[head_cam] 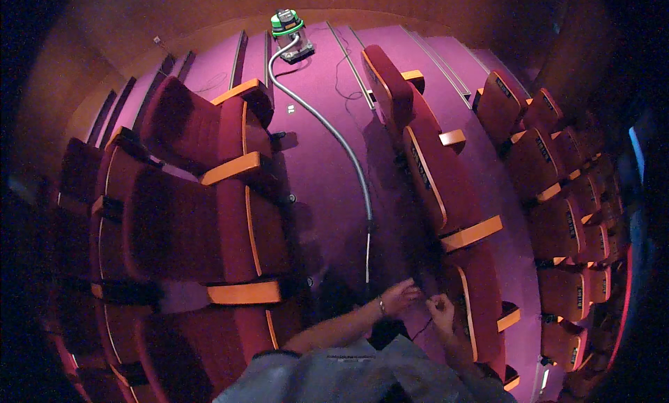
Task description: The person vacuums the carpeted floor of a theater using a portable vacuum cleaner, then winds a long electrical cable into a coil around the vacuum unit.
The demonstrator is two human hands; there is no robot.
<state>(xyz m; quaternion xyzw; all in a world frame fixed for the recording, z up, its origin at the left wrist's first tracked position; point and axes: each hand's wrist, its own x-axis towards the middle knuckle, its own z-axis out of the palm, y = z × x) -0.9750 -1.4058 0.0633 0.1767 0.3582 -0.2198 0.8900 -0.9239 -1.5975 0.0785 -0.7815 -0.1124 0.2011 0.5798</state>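
My left hand (402,297), with a band at the wrist, reaches in from the left above the dark aisle floor. Close to its fingertips is my right hand (441,310), its fingers curled. A thin dark cord (422,330) runs down from my right hand towards my body; the grip on it is too dim to make out. Whether anything small sits between the left fingers cannot be seen. Just ahead, a vacuum wand (367,256) joins a grey ribbed hose (334,131). That hose curves back to a canister vacuum cleaner (288,34) with a green lid.
Red upholstered theatre seats (177,225) with orange armrests (244,292) line the left. More seats (434,178) stand close on the right. Purple carpet (319,157) covers the aisle, with a loose cable (345,92) on it. Step edges (350,63) lie farther off.
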